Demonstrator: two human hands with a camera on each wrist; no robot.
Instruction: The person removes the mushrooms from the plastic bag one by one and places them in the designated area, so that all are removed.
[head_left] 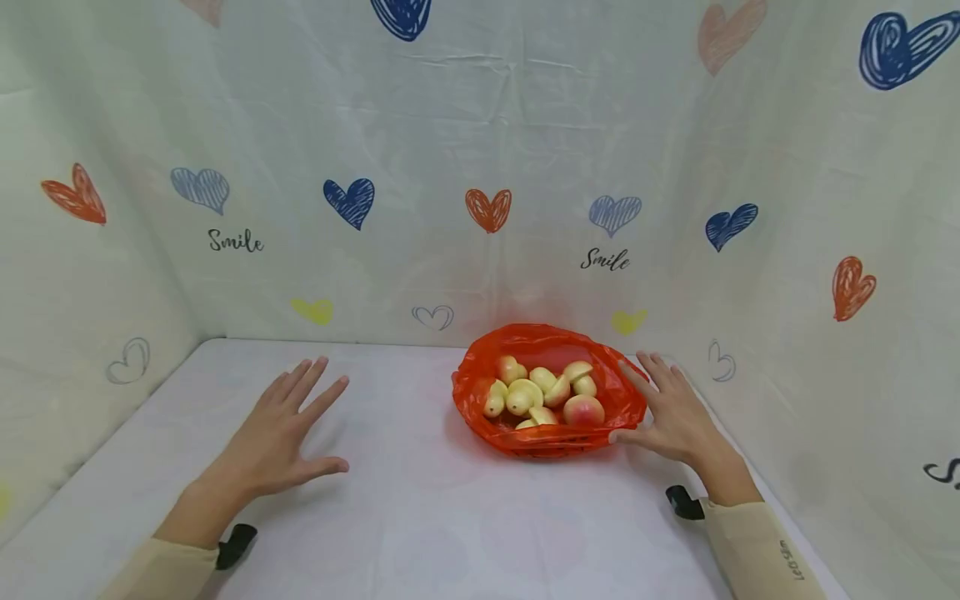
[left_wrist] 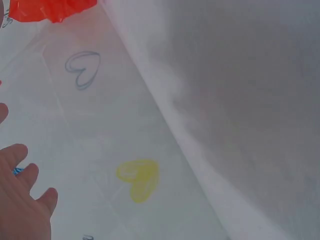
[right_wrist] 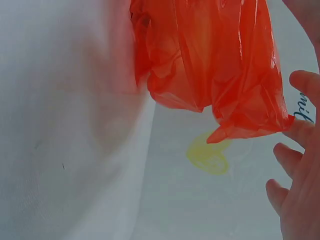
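A red plastic bag [head_left: 551, 446] with its mouth spread wide sits on the table, right of the middle. Inside it lie several pale yellow and pinkish pieces, some round like small fruit [head_left: 583, 410], others mushroom-shaped [head_left: 523, 397]. My right hand [head_left: 675, 417] is at the bag's right side with fingers spread; whether it touches the rim I cannot tell. In the right wrist view the bag's crumpled side [right_wrist: 200, 60] hangs beside the fingers. Over the left part of the table my left hand [head_left: 277, 442] is held with fingers spread, away from the bag and holding nothing.
A white cloth covers the table [head_left: 420, 517]. Behind it and on both sides hangs a pale curtain [head_left: 420, 267] printed with hearts and the word Smile. Each wrist wears a black strap-like piece [head_left: 236, 546] by the beige sleeve [head_left: 161, 571].
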